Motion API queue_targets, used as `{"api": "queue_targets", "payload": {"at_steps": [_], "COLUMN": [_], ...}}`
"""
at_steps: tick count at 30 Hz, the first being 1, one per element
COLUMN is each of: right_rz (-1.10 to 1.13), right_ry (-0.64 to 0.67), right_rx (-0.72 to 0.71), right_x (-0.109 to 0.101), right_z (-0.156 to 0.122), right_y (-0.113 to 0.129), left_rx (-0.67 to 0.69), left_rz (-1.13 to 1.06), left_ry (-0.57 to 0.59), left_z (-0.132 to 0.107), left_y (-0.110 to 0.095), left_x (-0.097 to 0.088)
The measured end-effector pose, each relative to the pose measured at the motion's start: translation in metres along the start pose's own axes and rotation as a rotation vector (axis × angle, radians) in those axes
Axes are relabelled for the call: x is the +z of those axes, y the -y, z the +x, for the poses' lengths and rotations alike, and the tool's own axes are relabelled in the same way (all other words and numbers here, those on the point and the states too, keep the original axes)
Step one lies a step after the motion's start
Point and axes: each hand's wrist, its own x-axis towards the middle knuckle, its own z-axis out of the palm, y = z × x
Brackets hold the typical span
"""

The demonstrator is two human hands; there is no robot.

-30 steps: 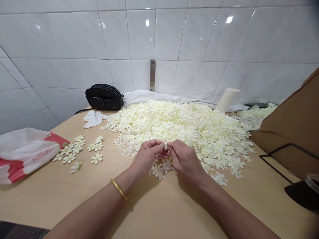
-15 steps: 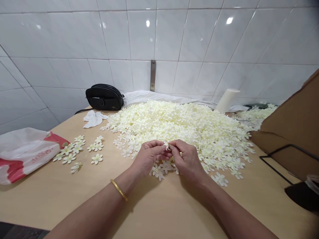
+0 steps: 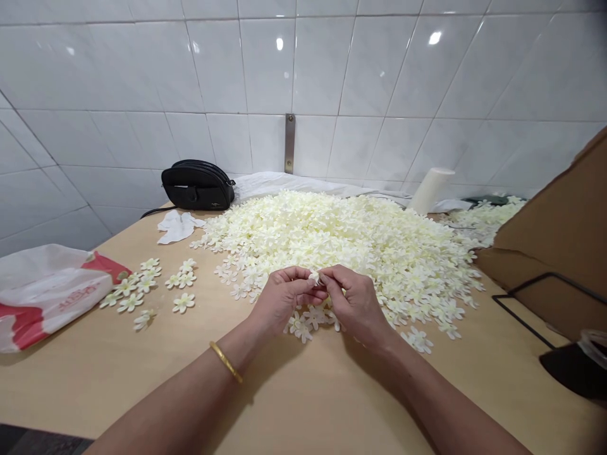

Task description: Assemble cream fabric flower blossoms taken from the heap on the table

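Observation:
Between my two hands is a small white artificial flower [image 3: 314, 276], pinched at the fingertips and partly hidden by them. My left hand [image 3: 286, 297] is closed on it from the left, below a gold bangle on the wrist. From the right, my right hand [image 3: 356, 304] pinches the same flower with thumb and forefinger. Just beyond both hands rises a large heap of pale cream artificial flowers [image 3: 327, 230]. A few loose blossoms [image 3: 302, 326] lie on the table under my fingers.
Left on the wooden table [image 3: 190, 392] are separate flowers [image 3: 183, 303], a red-and-white plastic bag [image 3: 52, 294] and a crumpled tissue [image 3: 177, 226]. A black pouch [image 3: 198, 184] stands near the tiled wall. To the right are a white cone [image 3: 430, 190], cardboard [image 3: 540, 253] and a black metal frame [image 3: 524, 321].
My hands stay in nearly the same place. The flower between the fingertips has turned slightly, and the whole view has shifted a little.

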Motion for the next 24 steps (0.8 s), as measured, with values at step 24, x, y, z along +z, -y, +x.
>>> {"api": "queue_targets", "payload": {"at_steps": [24], "right_rz": [-0.270], "right_ry": [0.022], "right_rx": [-0.171], "right_x": [0.0066], "right_z": [-0.0035], "right_y": [-0.0030], "left_rx": [-0.017], "left_rz": [-0.056], "left_ry": [-0.044], "left_z": [-0.0016], "left_y": [-0.0015], "left_x": [0.0035]}}
